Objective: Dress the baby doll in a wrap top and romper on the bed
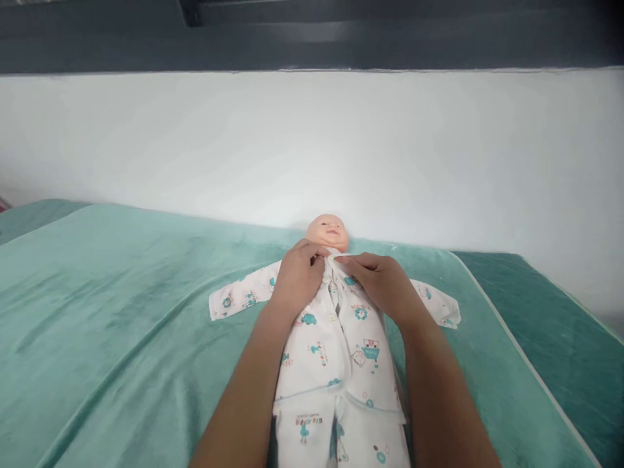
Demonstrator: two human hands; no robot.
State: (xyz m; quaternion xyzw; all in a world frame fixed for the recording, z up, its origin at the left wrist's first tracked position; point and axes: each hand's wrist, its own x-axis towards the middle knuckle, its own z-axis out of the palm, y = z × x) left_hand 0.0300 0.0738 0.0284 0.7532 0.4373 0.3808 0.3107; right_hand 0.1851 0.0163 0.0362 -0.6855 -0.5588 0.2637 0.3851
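Your left hand (299,278) and right hand (381,278) each pinch the front edge at the collar of a long-sleeved white cloth jacket (329,357) with teal and orange prints; the fingers hide whether a button sits between them. The jacket lies on a pink, bald, hard-looking doll (327,226) on its back, directly before you.

Below your fingertips the front gapes, so pairing the wrong edges there would likely leave the two sides uneven. Too hard a tug could strain the cloth or drag the doll askew, since nothing visible pins it down. Your knuckles also crowd its chin and could nudge the head.

Outward, both sleeves spread over the pale green plush blanket (146,305). Its right border, over a darker green cover (536,305), runs well apart from your right forearm. Open room is widest to your left; ahead, the plain white wall (312,143) stands close behind the head.
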